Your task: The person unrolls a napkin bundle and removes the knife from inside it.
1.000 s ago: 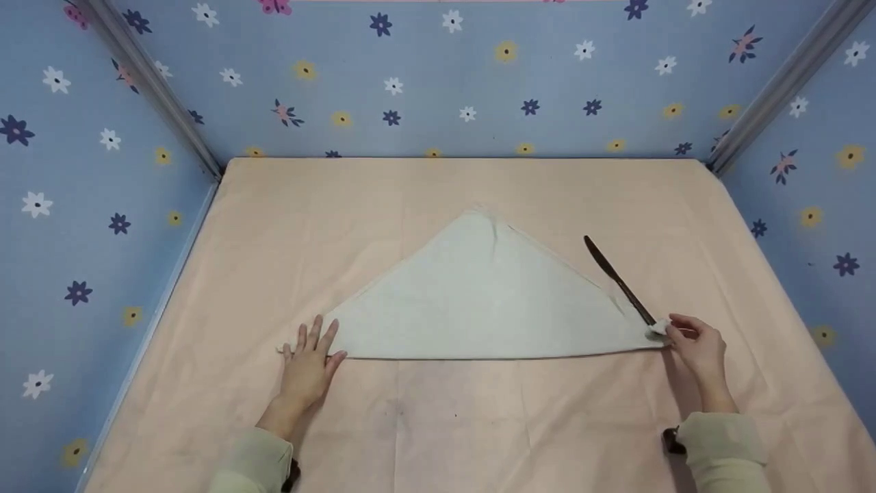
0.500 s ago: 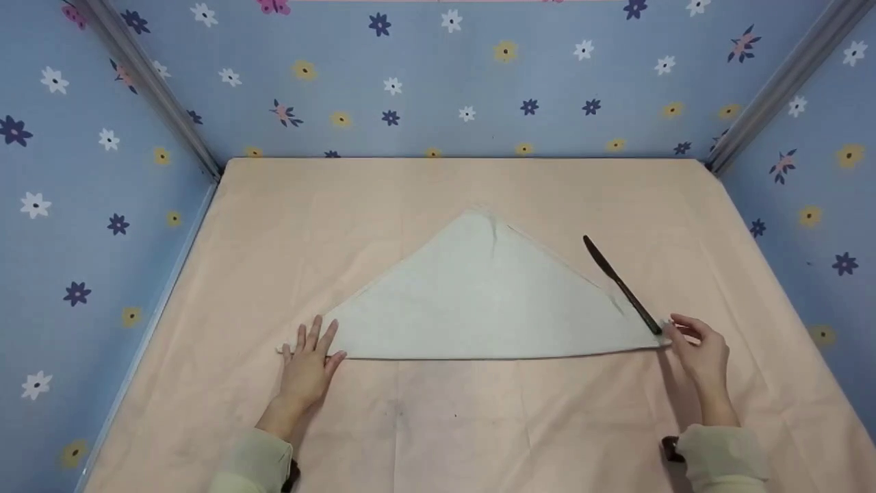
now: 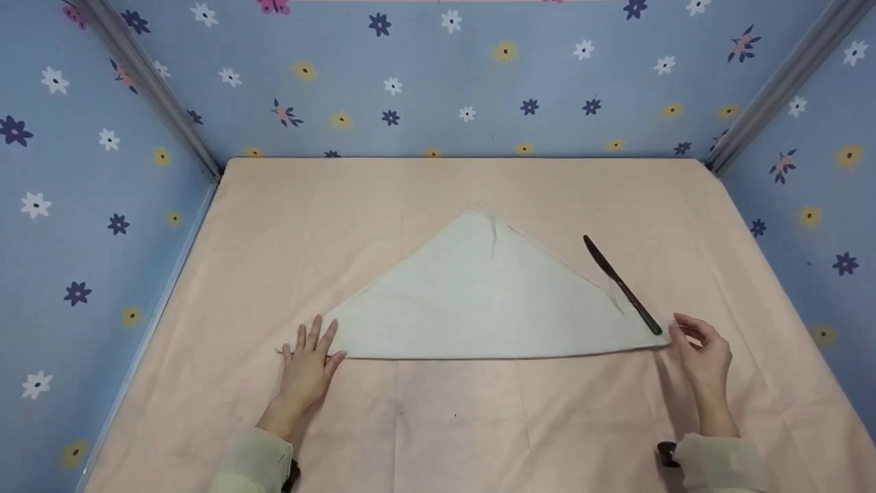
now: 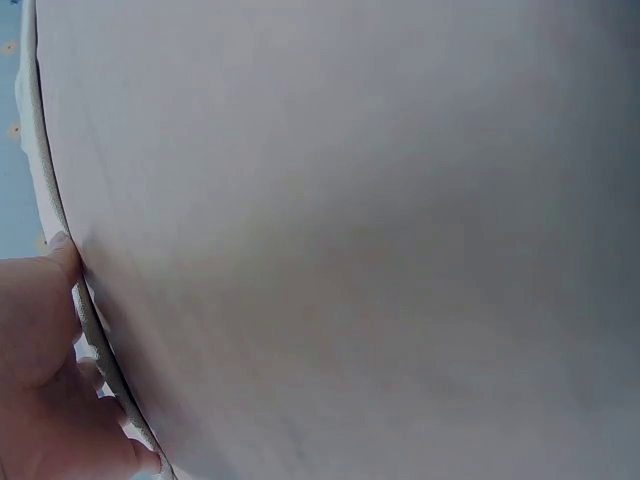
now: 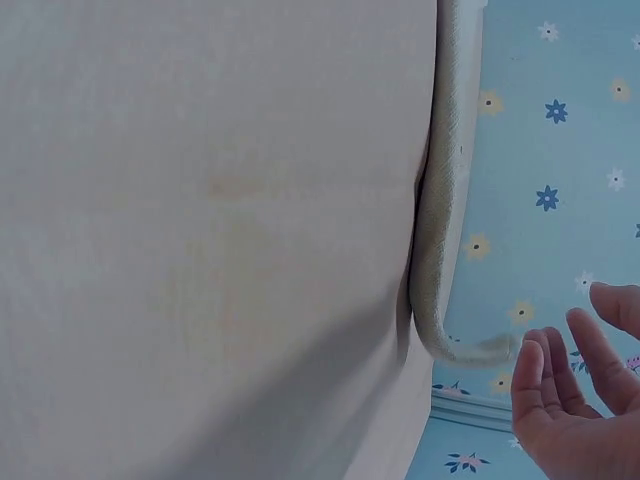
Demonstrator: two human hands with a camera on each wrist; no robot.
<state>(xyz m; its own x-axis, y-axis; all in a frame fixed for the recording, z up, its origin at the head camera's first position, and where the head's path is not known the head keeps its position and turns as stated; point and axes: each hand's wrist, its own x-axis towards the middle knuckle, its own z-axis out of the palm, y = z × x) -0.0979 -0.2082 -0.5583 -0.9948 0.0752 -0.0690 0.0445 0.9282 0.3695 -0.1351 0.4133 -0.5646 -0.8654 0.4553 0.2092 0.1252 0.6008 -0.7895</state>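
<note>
A pale, whitish cloth lies folded in a triangle, its long edge towards me and its peak pointing away. My left hand rests flat with spread fingers on its left corner. In the left wrist view, that hand's thumb lies over the cloth's edge. With thumb and finger, my right hand pinches the right corner; the right wrist view shows this corner bent up at the fingertips. A dark table knife lies slanted at the right, its near end on the cloth close to the right hand.
A peach tablecloth with creases covers the table. Blue flowered panels stand behind it and on both sides, with grey posts at the back corners.
The cloth's right corner, earlier bunched over the knife's near end, has come off it and lies out to the right. My right hand has shifted slightly right; the left hand stays put.
</note>
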